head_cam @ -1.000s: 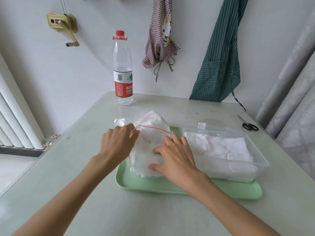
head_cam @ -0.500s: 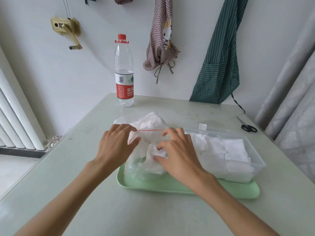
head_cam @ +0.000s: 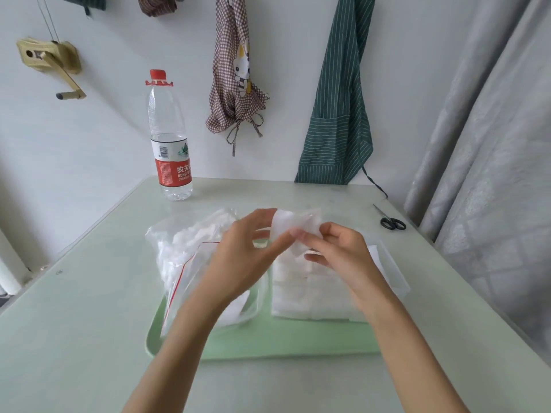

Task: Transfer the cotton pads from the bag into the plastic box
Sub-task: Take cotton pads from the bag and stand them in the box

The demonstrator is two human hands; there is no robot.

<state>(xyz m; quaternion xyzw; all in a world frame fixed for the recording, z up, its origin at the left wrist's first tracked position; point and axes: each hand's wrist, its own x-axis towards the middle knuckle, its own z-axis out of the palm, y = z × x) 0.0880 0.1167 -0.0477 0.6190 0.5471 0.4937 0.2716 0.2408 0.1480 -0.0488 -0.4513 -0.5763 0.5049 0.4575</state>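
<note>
1. My left hand (head_cam: 238, 257) and right hand (head_cam: 340, 251) meet at the centre of the frame, raised above the plastic box (head_cam: 396, 281), each pinching an edge of one white cotton pad (head_cam: 293, 226) between thumb and fingertips.
2. The bag (head_cam: 185, 257), clear with a red zip line, lies centre-left on the green tray (head_cam: 298, 338), with more white pads inside it.
3. The plastic box sits just right of the bag on the same tray, holding flat rows of pads (head_cam: 310, 293).
4. A water bottle (head_cam: 170, 138) stands at the upper left on the far edge of the table (head_cam: 74, 323).
5. Scissors (head_cam: 392, 222) lie at the right edge, near the grey curtain (head_cam: 492, 174).
</note>
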